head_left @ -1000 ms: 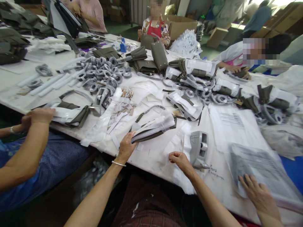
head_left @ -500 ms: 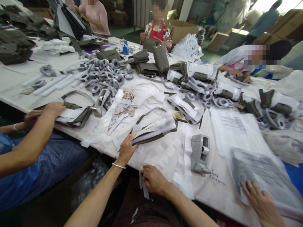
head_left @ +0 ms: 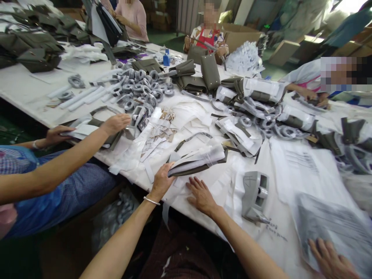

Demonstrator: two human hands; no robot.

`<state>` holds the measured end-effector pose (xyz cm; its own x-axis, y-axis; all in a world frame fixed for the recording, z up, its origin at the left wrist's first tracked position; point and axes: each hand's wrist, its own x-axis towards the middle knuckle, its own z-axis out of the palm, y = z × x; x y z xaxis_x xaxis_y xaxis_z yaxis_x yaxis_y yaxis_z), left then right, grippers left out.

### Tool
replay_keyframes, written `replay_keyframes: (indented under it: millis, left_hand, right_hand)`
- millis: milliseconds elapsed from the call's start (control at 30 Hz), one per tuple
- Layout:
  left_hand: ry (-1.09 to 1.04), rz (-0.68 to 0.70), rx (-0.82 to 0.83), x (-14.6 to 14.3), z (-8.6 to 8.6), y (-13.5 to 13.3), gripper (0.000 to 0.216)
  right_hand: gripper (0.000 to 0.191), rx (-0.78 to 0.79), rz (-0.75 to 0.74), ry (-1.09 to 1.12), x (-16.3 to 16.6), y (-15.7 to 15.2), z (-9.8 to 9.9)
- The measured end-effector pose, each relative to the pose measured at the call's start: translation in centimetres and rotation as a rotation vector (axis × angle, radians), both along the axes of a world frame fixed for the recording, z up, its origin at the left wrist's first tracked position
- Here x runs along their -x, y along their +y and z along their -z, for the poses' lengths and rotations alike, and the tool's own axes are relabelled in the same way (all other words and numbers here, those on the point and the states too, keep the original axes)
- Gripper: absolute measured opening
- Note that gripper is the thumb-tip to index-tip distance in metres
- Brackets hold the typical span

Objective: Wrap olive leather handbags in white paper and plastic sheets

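My left hand (head_left: 163,179) grips the near end of a flat olive-grey leather piece wrapped in white paper (head_left: 200,159), which lies on the white table (head_left: 29,93). My right hand (head_left: 200,195) lies flat with fingers spread on the white paper just below that piece, beside my left hand. A strip of tape or paper (head_left: 165,211) hangs over the table edge under my hands. A grey tape dispenser (head_left: 254,195) stands to the right of my right hand.
A co-worker at my left reaches both hands (head_left: 116,123) onto another wrapped piece. Another person's hand (head_left: 331,261) presses a plastic bag at the lower right. Grey tape rolls (head_left: 136,87), olive bags (head_left: 209,69) and wrapped parts cover the table; other people sit at the far side.
My right hand came back from the tape dispenser, dipped to the table edge with a strip, and now lies flat beside the wrapped piece. The co-worker's hand reached further right.
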<state>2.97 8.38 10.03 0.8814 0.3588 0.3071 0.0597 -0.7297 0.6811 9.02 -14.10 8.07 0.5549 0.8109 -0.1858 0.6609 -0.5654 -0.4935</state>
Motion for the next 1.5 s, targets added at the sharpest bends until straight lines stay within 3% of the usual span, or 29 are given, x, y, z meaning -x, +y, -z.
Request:
replay_keyframes:
  millis: [100,267,400,500,567,767,867,967,1067,1133,1200,1300,1400,1500]
  left_hand:
    - [0.007,0.023,0.005,0.0,-0.1,0.4,0.043]
    - [-0.016,0.078,0.018,-0.1,-0.5,1.2,0.045]
    - [-0.013,0.08,0.068,0.0,-0.4,1.7,0.046]
    - [-0.022,0.061,0.112,0.2,-0.1,1.9,0.046]
    - [-0.024,0.057,0.132,0.2,0.0,1.9,0.046]
    - [-0.019,0.098,0.079,0.2,-0.5,2.1,0.045]
    - [-0.035,0.18,-0.019,0.2,-0.4,2.6,0.045]
    - [-0.069,0.31,-0.163,0.5,0.4,3.0,0.045]
    - [-0.127,0.425,-0.342,1.4,2.0,3.1,0.04]
    - [-0.165,0.459,-0.43,2.2,3.1,2.9,0.036]
    - [-0.184,0.453,-0.469,2.9,4.0,2.6,0.034]
    - [-0.188,0.43,-0.484,3.2,4.5,2.5,0.034]
    - [-0.197,0.454,-0.486,2.9,4.4,2.7,0.034]
    - [-0.2,0.483,-0.493,2.3,4.0,3.2,0.034]
  right_hand:
    - [0.059,-0.016,0.022,-0.045,-2.7,2.1,1.5]
    - [0.024,-0.105,0.156,-0.07,-6.9,3.8,3.0]
    - [0.04,-0.171,0.273,-0.138,-4.6,1.6,3.3]
    - [0.05,-0.219,0.164,-0.168,-1.2,0.4,3.4]
    - [0.053,-0.178,0.097,-0.177,-0.1,1.2,3.3]
    - [0.032,-0.136,0.12,-0.211,-3.7,6.3,2.3]
    - [0.03,-0.18,0.134,-0.242,-3.0,4.0,2.3]
    - [0.038,-0.321,0.06,-0.29,1.9,-1.3,2.1]
    - [0.039,-0.396,-0.094,-0.155,6.9,-5.7,-0.1]
    - [0.039,-0.414,-0.171,-0.05,7.9,-6.4,-2.6]
    - [0.04,-0.466,-0.151,-0.025,6.5,-5.1,-5.2]
    - [0.032,-0.561,0.013,-0.091,0.5,-1.2,-7.3]
    - [0.02,-0.505,0.253,-0.158,-7.1,3.0,-6.5]
    - [0.031,-0.146,0.438,-0.115,-13.1,5.9,-3.9]
